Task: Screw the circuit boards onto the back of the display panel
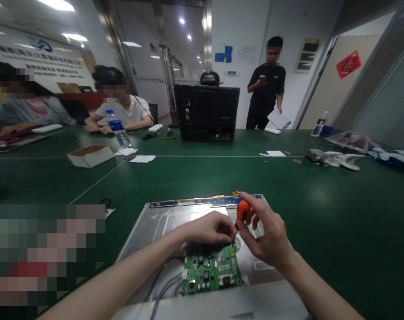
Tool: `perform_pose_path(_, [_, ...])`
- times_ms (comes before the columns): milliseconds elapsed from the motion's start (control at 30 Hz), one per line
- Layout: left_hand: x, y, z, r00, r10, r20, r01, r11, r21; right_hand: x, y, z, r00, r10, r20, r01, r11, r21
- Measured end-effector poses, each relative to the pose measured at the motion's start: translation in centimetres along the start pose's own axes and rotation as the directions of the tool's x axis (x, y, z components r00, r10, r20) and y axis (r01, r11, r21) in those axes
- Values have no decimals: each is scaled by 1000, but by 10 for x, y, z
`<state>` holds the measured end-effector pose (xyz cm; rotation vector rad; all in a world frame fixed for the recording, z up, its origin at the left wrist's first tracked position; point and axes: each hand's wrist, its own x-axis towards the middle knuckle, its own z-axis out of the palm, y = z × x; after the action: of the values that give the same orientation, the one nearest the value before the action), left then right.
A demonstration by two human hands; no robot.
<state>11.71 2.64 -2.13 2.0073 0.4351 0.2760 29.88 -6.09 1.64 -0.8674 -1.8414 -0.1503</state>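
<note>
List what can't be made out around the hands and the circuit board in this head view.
- Screwdriver tip: hidden between right hand and left hand.
- Green circuit board far edge: covered by both hands.
- Board markings: too small.
- Metal panel near end: cut by the bottom edge.
- Lower-left area: pixelated.

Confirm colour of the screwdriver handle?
Orange, on the screwdriver in the right hand; the head view shows it best.

Water bottle (118, 128), cardboard box (90, 155), black monitor back (206, 112), papers (142, 158).
</note>
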Motion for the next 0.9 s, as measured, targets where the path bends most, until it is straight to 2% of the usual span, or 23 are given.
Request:
perform_pose_path(267, [-1, 2, -3, 1000, 3, -12, -2, 999, 33, -1, 2, 0, 999, -25, -23, 26, 999, 45])
perform_pose_path(433, [0, 4, -4, 1000, -5, -6, 5, 999, 40, 0, 3, 1, 999, 3, -37, -3, 1000, -8])
perform_pose_path(667, [-1, -1, -1, 1000, -16, 6, 15, 999, 31, -1, -3, 0, 999, -1, -39, 0, 1000, -25])
perform_pose_path(900, [-2, -2, -2, 1000, -20, -9, 20, 999, 38, -3, 2, 2, 999, 13, -39, -13, 1000, 15])
